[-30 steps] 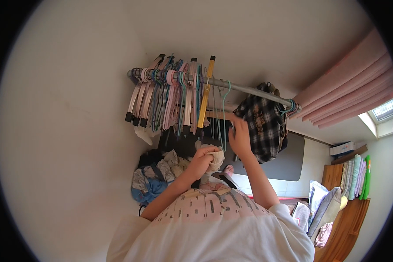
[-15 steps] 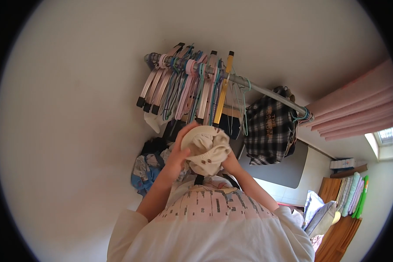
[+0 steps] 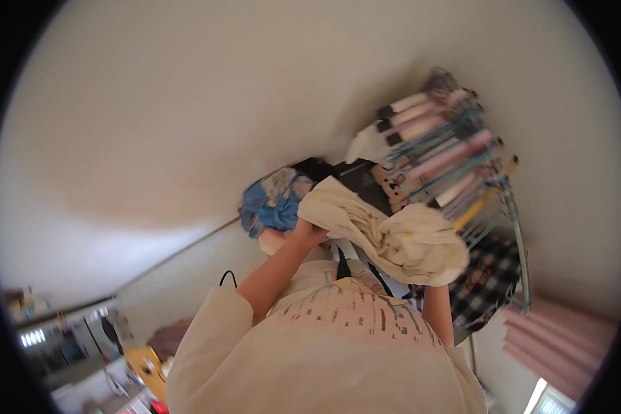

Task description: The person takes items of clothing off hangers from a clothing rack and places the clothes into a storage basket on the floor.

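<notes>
Nearest is the person's own pale shirt (image 3: 317, 366), its printed front creased and its lower edge cut off by the frame. The left forearm reaches up from it to the left hand (image 3: 312, 232), which has closed on the near left end of a cream garment (image 3: 366, 224); the fingertips go out of sight in the cloth, so how tightly they pinch cannot be told. The garment lies spread across the front of the body, flat at the left and bunched into a thick, slightly blurred roll at the right; its folds hide what kind of clothing it is. The right forearm (image 3: 439, 314) runs up beneath that roll, and the right hand is wholly covered by it, so whether its fingers are open or closed on the cloth cannot be told. Just beyond the left hand is a heap of blue clothing (image 3: 272, 207), partly covered by the garment, with black cloth (image 3: 315, 168) at its far edge. Farther to the right hang many hangers (image 3: 438, 141), too smeared by motion to count, and a dark plaid shirt (image 3: 493, 276), partly hidden behind the roll. Beyond it are a pink curtain (image 3: 552, 338) and a bright window (image 3: 550, 401) cut by the dark rim. Small items at far left are too blurred to name.
</notes>
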Action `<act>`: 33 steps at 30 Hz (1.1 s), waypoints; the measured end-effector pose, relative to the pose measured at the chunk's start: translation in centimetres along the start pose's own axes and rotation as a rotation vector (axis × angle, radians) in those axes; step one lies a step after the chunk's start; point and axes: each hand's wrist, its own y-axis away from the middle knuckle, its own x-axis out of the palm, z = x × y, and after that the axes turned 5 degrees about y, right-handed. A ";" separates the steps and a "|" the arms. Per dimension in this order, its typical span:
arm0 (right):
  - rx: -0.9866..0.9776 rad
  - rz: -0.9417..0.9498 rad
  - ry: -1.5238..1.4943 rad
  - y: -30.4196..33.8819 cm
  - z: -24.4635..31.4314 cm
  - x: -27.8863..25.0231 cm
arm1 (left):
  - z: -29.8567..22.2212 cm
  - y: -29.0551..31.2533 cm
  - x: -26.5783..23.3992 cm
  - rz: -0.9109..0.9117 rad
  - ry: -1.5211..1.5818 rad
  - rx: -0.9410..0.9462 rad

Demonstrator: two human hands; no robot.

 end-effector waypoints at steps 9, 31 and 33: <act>-0.435 0.195 0.244 -10.1 16.9 3.6 | -7.1 6.2 1.6 -0.068 0.062 0.306; 0.475 -0.975 -0.689 11.5 -7.9 3.4 | 4.1 -6.2 -9.0 0.192 -1.489 -0.134; 0.797 -1.329 -0.346 16.6 -8.5 -0.2 | 7.8 -5.9 -0.5 0.425 -1.591 -0.462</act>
